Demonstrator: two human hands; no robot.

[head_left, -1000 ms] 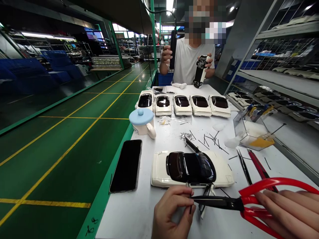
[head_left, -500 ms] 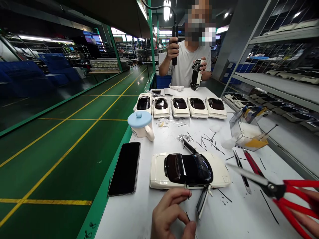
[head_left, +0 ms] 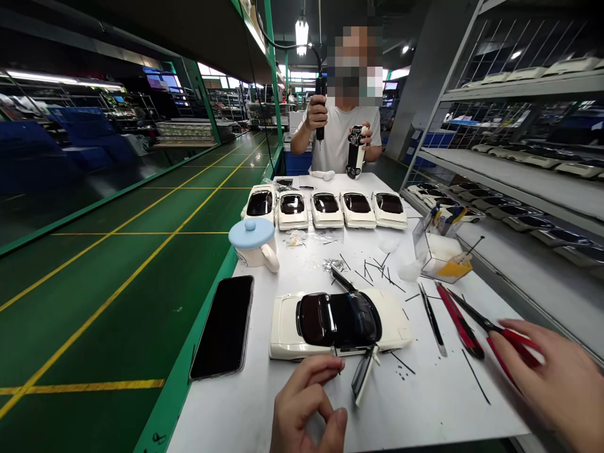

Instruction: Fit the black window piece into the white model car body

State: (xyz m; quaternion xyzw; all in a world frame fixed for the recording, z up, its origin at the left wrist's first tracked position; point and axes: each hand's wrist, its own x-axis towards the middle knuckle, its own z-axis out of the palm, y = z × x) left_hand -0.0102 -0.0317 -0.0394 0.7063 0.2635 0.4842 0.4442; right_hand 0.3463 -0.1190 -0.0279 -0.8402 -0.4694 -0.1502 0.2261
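A white model car (head_left: 287,327) with a black roof lies side-on at the near end of the white table (head_left: 264,402). Its small door (head_left: 362,382) hangs open toward me. My left hand (head_left: 306,409) is curled just in front of the car, index finger and thumb pinched by the sill, with a tiny dark strip at the fingertip. My right hand (head_left: 559,384) is spread flat at the right edge, its fingers resting over the red handles of the scissors (head_left: 491,330), which lie on the table with blades pointing away.
A black phone (head_left: 221,327) lies at the left edge beside a blue-lidded mug (head_left: 252,242). Several white model cars (head_left: 325,209) stand in a row farther back. Black strips, tweezers (head_left: 431,314), a red cutter (head_left: 460,324) and a clear box (head_left: 436,248) lie to the right. A co-worker (head_left: 342,135) stands opposite.
My right hand swung the scissors away from the car to the right and laid them on the table. My left hand stayed by the car's sill. The view tilted down slightly.
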